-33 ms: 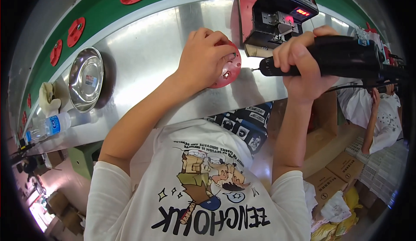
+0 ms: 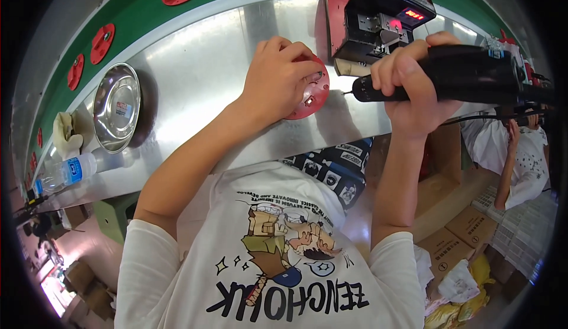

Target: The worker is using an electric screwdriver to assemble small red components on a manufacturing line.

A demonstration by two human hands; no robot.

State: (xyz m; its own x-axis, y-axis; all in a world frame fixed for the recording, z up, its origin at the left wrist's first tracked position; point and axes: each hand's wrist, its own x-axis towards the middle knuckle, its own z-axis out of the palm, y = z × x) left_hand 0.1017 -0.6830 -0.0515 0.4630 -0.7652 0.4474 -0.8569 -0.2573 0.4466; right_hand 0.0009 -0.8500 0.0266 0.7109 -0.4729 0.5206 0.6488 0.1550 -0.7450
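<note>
My left hand (image 2: 278,80) grips a red round plate (image 2: 318,100) from above on the metal worktop, its fingers bent over the plate's left and far side. Small holes and a metal fitting show on the plate's uncovered part; the rest lies under my hand. In my right hand (image 2: 411,86) is a black electric screwdriver (image 2: 473,74), held nearly level with its thin bit pointing left. The bit's tip is just right of the plate and apart from it. A cable trails from the tool's right end.
A black and red machine with a lit red display (image 2: 378,24) stands beyond my right hand. To the left are a steel bowl (image 2: 117,107), a pale glove (image 2: 67,135) and a plastic bottle (image 2: 74,170). Several red parts (image 2: 103,44) lie on the green belt (image 2: 133,18). Another person (image 2: 520,163) sits at right.
</note>
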